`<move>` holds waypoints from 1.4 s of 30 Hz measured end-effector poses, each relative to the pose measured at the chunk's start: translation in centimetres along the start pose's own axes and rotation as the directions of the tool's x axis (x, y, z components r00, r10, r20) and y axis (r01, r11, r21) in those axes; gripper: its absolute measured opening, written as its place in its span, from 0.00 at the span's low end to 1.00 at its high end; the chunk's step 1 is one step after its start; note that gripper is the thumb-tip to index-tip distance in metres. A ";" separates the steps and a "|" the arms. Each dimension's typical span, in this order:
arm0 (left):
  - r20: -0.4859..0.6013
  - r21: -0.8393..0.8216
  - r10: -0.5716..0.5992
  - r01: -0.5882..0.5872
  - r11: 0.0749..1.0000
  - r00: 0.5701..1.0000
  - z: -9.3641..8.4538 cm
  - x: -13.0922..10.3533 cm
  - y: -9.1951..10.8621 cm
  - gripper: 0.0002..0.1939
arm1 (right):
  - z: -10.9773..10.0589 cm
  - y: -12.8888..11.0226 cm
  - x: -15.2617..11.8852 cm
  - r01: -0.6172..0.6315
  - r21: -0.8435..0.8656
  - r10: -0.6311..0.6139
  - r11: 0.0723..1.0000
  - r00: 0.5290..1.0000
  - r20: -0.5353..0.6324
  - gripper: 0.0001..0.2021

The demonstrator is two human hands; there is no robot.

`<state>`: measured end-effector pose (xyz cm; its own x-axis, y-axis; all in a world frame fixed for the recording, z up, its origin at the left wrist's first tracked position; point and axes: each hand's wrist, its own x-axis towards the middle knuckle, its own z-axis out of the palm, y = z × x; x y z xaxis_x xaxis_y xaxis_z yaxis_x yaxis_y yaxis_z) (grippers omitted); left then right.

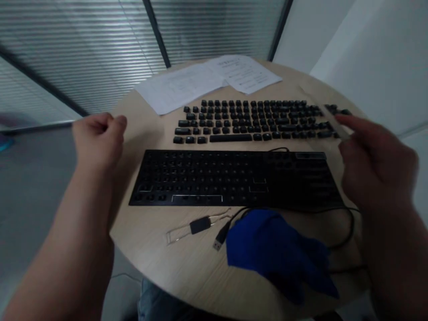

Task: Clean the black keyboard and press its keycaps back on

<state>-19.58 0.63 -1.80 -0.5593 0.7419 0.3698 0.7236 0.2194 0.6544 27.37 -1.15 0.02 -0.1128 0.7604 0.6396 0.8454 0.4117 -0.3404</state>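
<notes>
My left hand (99,138) is curled into a fist at the left side of the round table, and nothing shows sticking out of it. In my right hand (376,156), the fingers pinch a thin, pale, flat stick (329,115), smeared by motion, that points up and to the left over the keycaps. Between my hands lies a black keyboard (207,178) with its keycaps off and its switches bare. Behind it, rows of loose black keycaps (230,138) are laid out in keyboard order.
In front of the keyboard lie a wire keycap puller (199,225), a USB plug (220,237) on a black cable and a crumpled blue cloth (270,245). Printed papers (200,80) cover the table's far side. The wooden table (160,263) has a curved near edge.
</notes>
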 end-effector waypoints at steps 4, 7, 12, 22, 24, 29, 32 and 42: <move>0.038 -0.037 0.103 -0.101 0.994 0.994 0.6 0.9 -1.1 0.20 | -1.2 -4.0 -0.7 0.420 -0.011 -0.411 0.908 0.893 0.183 0.23; 0.029 -0.125 0.160 -0.155 0.980 0.987 0.6 1.0 -1.4 0.20 | -2.6 -8.4 -2.1 0.584 0.134 -0.592 0.801 0.737 0.326 0.21; -0.006 -0.195 0.180 -0.178 0.965 0.984 0.4 0.7 -1.4 0.20 | -1.4 -14.5 -3.9 0.633 0.182 -0.612 0.753 0.571 0.547 0.16; -0.076 -0.245 0.361 -0.368 0.897 0.930 -2.7 -3.5 1.5 0.21 | 3.8 -18.2 -3.5 0.689 0.089 -0.537 0.719 0.470 0.700 0.06; -0.003 -0.261 0.503 -0.486 0.834 0.864 -4.5 -6.1 2.6 0.19 | 3.9 -18.2 -3.3 0.679 0.068 -0.519 0.731 0.489 0.701 0.05; 0.239 -0.365 0.788 -0.699 0.615 0.568 -7.3 -12.7 3.4 0.10 | 0.3 -17.0 -2.9 0.598 0.033 -0.460 0.801 0.579 0.674 0.08; 0.325 -0.328 0.818 -0.755 0.568 0.474 -6.9 -15.0 2.2 0.09 | -2.5 -15.3 -3.9 0.565 0.118 -0.472 0.817 0.536 0.700 0.12; 0.396 -0.271 0.818 -0.798 0.539 0.418 -5.2 -16.6 0.6 0.12 | -2.9 -10.1 -8.1 0.533 0.193 -0.545 0.824 0.652 0.528 0.14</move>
<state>-11.89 -14.85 -4.12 0.5180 0.7401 0.4289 0.7264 -0.6454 0.2363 21.29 -12.91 0.26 -0.8096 0.5364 0.2383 0.5359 0.8411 -0.0727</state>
